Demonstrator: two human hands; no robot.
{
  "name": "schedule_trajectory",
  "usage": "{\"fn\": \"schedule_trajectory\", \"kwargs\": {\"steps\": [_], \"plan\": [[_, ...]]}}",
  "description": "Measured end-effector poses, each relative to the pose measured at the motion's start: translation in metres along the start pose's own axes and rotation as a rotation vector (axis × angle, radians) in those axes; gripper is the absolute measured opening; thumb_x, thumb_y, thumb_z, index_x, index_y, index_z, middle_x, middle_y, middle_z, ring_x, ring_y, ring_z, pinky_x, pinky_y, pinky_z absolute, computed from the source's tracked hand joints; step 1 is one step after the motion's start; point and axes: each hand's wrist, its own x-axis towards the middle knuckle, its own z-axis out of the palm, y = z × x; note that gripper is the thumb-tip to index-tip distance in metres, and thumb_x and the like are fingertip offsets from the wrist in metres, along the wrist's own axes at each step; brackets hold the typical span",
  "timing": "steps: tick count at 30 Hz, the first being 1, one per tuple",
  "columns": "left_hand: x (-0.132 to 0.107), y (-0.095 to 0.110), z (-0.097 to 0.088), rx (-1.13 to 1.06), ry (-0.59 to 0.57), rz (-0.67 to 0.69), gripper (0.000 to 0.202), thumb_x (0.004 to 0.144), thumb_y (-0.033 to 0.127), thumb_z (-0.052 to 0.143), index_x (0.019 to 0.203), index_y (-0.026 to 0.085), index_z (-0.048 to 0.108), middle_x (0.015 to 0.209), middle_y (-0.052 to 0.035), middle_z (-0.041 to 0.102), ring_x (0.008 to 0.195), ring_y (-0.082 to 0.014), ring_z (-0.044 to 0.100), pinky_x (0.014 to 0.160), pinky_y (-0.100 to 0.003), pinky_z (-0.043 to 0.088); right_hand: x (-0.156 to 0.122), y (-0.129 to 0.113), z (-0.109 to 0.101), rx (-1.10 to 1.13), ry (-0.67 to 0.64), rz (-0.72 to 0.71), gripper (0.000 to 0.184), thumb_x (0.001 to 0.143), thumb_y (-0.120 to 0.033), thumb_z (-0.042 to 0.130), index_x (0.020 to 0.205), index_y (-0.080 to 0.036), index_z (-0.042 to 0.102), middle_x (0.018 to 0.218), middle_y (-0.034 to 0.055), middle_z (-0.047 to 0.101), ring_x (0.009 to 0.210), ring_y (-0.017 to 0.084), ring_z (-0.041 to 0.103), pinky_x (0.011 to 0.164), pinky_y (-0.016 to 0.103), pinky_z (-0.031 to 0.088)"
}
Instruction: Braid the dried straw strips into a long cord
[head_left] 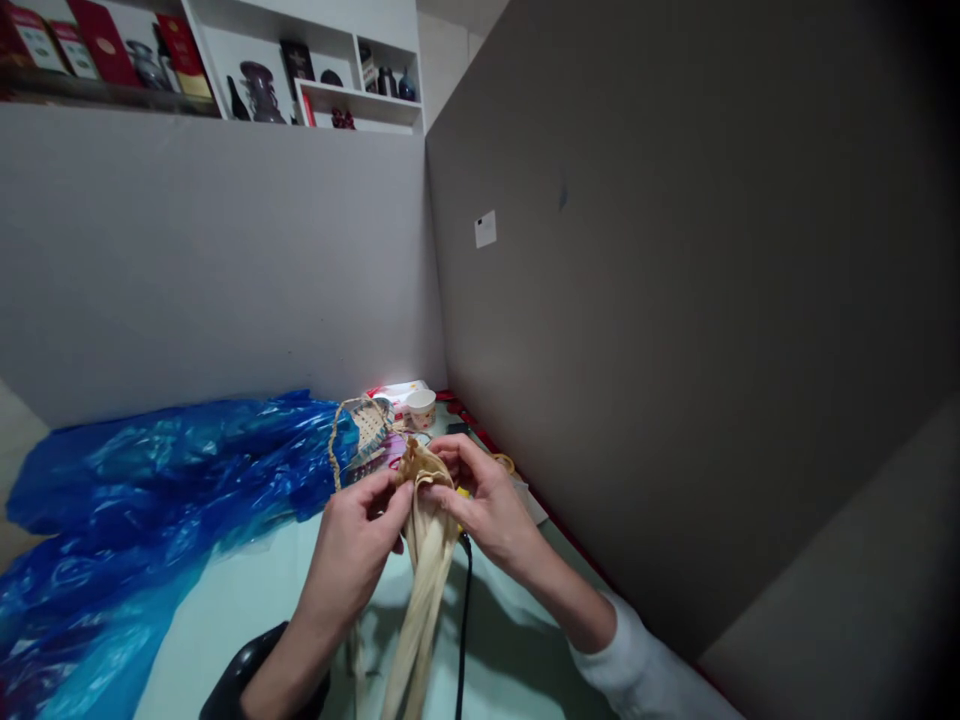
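Observation:
A bundle of long, pale tan strips that look like dried corn husk (426,560) hangs down from between my hands, in the middle of the view. Its gathered, crinkled top is pinched from the left by my left hand (367,525), thumb and forefinger closed on it. From the right, my right hand (484,495) grips the same top edge, its thumb in front and its fingers curled behind. The fingertips of both hands are partly hidden by the folds.
Crumpled blue plastic sheeting (187,500) covers the table's left side. Behind my hands are a woven piece with a braided cord (371,425) and a paper cup (420,408). A black cable (464,630) runs over the pale green tabletop (247,590). Grey partitions (660,300) enclose the table.

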Motion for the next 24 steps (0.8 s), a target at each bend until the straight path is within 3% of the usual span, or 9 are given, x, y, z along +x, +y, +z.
{"fn": "schedule_trajectory", "kwargs": {"steps": [5, 8, 12, 17, 21, 24], "plan": [[0.0, 0.01, -0.005, -0.311, -0.179, -0.089, 0.028, 0.077, 0.038, 0.062, 0.084, 0.013, 0.071, 0.079, -0.0059, 0.065, 0.062, -0.0151, 0.056, 0.047, -0.025, 0.051, 0.003, -0.003, -0.005, 0.124, -0.006, 0.014, 0.029, 0.081, -0.022, 0.065, 0.109, -0.026, 0.06, 0.086, -0.001, 0.062, 0.08, 0.014, 0.057, 0.074, 0.025, 0.044], [0.001, 0.012, -0.007, -0.318, -0.227, -0.141, 0.026, 0.076, 0.034, 0.062, 0.082, 0.011, 0.071, 0.077, -0.0069, 0.066, 0.06, -0.0147, 0.057, 0.049, -0.026, 0.052, 0.006, 0.002, -0.006, 0.241, 0.043, 0.123, 0.02, 0.073, -0.025, 0.071, 0.092, -0.021, 0.064, 0.08, -0.0011, 0.063, 0.073, 0.013, 0.057, 0.068, 0.024, 0.044], [0.003, 0.013, -0.005, -0.199, -0.165, -0.128, 0.024, 0.067, 0.033, 0.067, 0.077, 0.012, 0.068, 0.064, -0.0015, 0.062, 0.048, -0.0117, 0.056, 0.046, -0.024, 0.05, 0.008, 0.006, -0.007, 0.248, 0.149, 0.206, 0.017, 0.07, -0.029, 0.073, 0.08, -0.018, 0.065, 0.074, -0.0005, 0.064, 0.066, 0.013, 0.056, 0.065, 0.025, 0.044], [0.004, 0.014, 0.001, -0.13, -0.056, -0.139, 0.019, 0.06, 0.033, 0.068, 0.064, 0.016, 0.06, 0.046, 0.0049, 0.052, 0.04, -0.0093, 0.048, 0.04, -0.02, 0.043, 0.009, -0.002, -0.015, 0.084, 0.368, 0.075, 0.013, 0.078, -0.032, 0.066, 0.079, -0.019, 0.062, 0.071, -0.0007, 0.062, 0.065, 0.013, 0.055, 0.062, 0.024, 0.045], [0.004, 0.006, 0.006, -0.072, -0.007, -0.129, 0.021, 0.062, 0.034, 0.067, 0.058, 0.017, 0.055, 0.043, 0.0065, 0.048, 0.037, -0.0077, 0.044, 0.037, -0.018, 0.038, 0.006, -0.003, -0.014, 0.068, 0.24, 0.079, 0.011, 0.084, -0.032, 0.061, 0.084, -0.022, 0.059, 0.075, -0.0004, 0.063, 0.066, 0.015, 0.058, 0.059, 0.024, 0.046], [0.005, -0.003, 0.008, -0.032, 0.037, -0.1, 0.026, 0.066, 0.035, 0.066, 0.055, 0.018, 0.05, 0.041, 0.0079, 0.043, 0.035, -0.0059, 0.038, 0.034, -0.016, 0.028, 0.001, -0.003, -0.009, -0.13, 0.161, -0.063, 0.007, 0.087, -0.027, 0.059, 0.09, -0.024, 0.065, 0.089, 0.0024, 0.068, 0.082, 0.017, 0.062, 0.073, 0.029, 0.048]]}}
